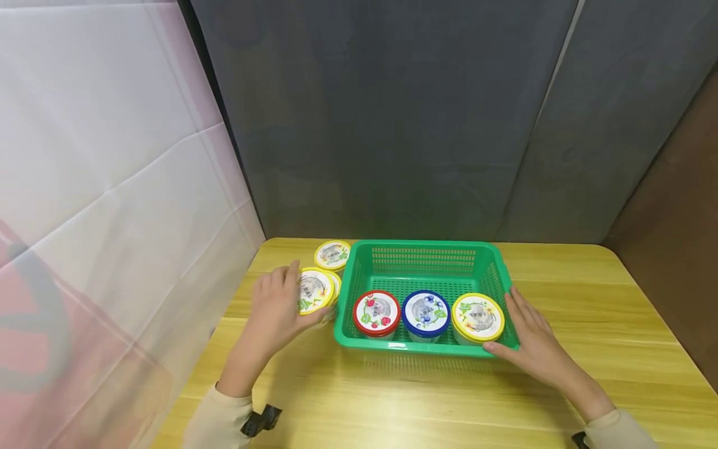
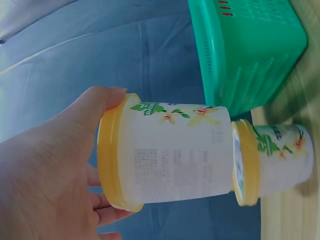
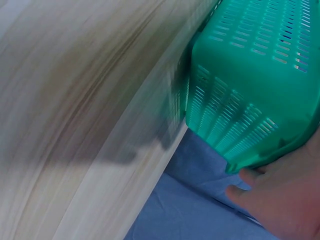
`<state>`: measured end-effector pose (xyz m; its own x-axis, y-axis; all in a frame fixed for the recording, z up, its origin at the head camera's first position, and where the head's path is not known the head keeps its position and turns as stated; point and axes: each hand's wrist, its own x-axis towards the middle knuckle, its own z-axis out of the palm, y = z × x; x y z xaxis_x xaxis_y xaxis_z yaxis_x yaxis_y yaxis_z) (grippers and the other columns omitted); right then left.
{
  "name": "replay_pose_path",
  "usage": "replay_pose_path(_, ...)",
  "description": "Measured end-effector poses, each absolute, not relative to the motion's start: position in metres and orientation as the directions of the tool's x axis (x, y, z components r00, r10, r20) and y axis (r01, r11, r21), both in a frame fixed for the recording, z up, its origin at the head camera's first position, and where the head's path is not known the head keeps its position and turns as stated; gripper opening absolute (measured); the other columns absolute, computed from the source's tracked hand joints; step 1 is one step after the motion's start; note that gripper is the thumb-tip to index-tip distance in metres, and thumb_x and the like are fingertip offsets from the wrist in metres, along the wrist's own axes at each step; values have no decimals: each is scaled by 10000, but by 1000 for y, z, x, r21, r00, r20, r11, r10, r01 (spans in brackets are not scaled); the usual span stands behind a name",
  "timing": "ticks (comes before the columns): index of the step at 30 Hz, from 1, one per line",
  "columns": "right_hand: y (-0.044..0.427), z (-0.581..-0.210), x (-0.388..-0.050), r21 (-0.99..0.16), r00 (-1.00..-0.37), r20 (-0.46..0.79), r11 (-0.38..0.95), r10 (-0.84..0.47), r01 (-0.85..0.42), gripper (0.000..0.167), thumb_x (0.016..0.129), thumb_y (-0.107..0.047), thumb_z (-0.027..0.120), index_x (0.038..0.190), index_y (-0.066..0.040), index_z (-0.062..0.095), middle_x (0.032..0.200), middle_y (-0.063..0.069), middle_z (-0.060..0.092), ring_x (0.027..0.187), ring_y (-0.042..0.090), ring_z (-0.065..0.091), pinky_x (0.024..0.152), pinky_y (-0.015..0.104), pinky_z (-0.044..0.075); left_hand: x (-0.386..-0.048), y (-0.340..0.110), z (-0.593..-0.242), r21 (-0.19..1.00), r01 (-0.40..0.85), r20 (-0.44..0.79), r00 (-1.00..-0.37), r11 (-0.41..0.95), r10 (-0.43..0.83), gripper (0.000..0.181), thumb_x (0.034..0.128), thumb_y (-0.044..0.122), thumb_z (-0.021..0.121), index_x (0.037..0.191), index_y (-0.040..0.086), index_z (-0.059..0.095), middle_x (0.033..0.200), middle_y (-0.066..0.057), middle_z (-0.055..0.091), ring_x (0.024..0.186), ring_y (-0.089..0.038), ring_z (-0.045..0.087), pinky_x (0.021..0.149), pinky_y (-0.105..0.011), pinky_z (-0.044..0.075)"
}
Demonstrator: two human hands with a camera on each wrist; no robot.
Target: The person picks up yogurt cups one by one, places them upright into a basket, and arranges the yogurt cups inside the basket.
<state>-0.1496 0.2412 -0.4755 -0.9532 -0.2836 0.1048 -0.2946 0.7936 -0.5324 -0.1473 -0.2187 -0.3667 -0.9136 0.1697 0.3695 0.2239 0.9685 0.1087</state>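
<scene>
My left hand [image 1: 272,315] grips a yellow-lidded paper tub [image 1: 314,291] by its lid, thumb on one side and fingers on the other. In the left wrist view this tub [image 2: 175,155] sits right above a second yellow-lidded tub [image 2: 282,157] standing on the table; whether they touch is hard to tell. My right hand [image 1: 533,340] holds the front right corner of a green plastic basket [image 1: 415,349], its thumb over the rim and its fingers along the side. Inside, along the front, stand a red-lidded tub [image 1: 377,313], a blue-lidded tub [image 1: 426,313] and a yellow-lidded tub [image 1: 478,318].
Another yellow-lidded tub [image 1: 333,255] stands behind the held one, close to the basket's left side. The wooden table [image 1: 594,312] meets a dark grey partition [image 1: 392,125] at the back. A pale printed cloth [image 1: 112,156] hangs along the left.
</scene>
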Motion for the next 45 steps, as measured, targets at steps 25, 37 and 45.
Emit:
replay_pose_path(25,240,-474,-150,-541,-956,97,791,-277,-284,1134,840,-565,708,1596,-51,36,1680,166,-24,1476,549,141,1096,761,163,-221,-164,-359,141,347,408,-874,927,265,990,764,612,733,1494,54,363,1364,-185,477,1234,-374,441,1103,-547,348)
replay_pose_path(37,239,-474,-150,-544,-955,99,788,-280,-288,1130,839,-561,711,1595,-44,49,1682,159,-24,1470,552,152,1093,762,163,-252,-140,-375,229,375,336,-897,898,289,971,783,542,751,1517,61,336,1403,-170,449,1279,-362,407,1151,-553,291)
replay_pose_path(45,238,-474,-150,-544,-957,94,791,-274,-280,1129,840,-563,708,1597,-53,42,1682,162,-19,1474,545,149,1089,766,165,-266,-135,-391,229,408,272,-899,884,344,990,772,510,739,1536,66,293,1396,-174,461,1258,-360,425,1129,-551,319)
